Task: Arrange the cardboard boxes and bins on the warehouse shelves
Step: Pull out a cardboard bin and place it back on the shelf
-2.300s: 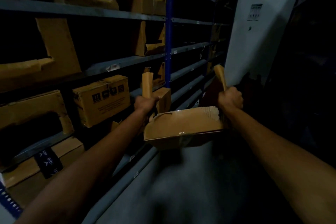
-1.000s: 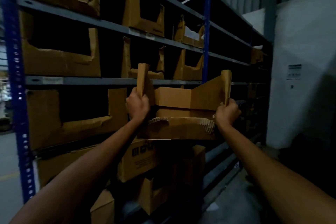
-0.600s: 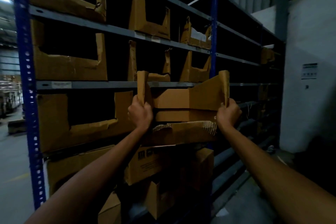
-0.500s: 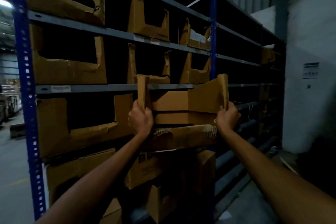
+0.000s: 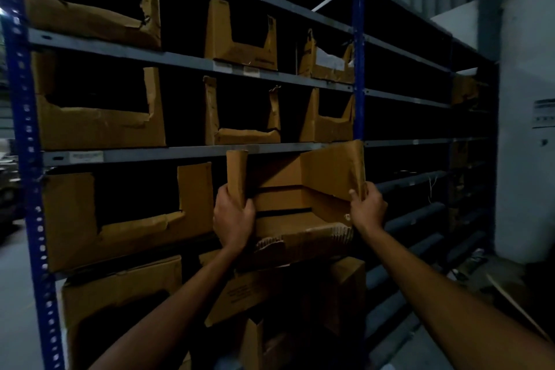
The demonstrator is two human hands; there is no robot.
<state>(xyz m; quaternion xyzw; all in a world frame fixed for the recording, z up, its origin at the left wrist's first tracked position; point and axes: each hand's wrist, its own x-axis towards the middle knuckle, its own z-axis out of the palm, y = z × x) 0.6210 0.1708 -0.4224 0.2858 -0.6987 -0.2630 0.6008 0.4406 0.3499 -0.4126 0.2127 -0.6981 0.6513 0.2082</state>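
Holding the torn cardboard bin [image 5: 300, 228] just under the grey shelf bar [image 5: 168, 155], the left hand [image 5: 232, 219] and right hand [image 5: 368, 209] each have fingers curled tight round a thin side flap — those flaps look weak, so one could rip and the bin could drop.

Dim warehouse, steel shelving [image 5: 180, 152], rows of cardboard bins [image 5: 99, 117]

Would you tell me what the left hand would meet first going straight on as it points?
Likely the grey shelf beam above: the left hand grips the bin flap and points up toward it, though depth is unclear.
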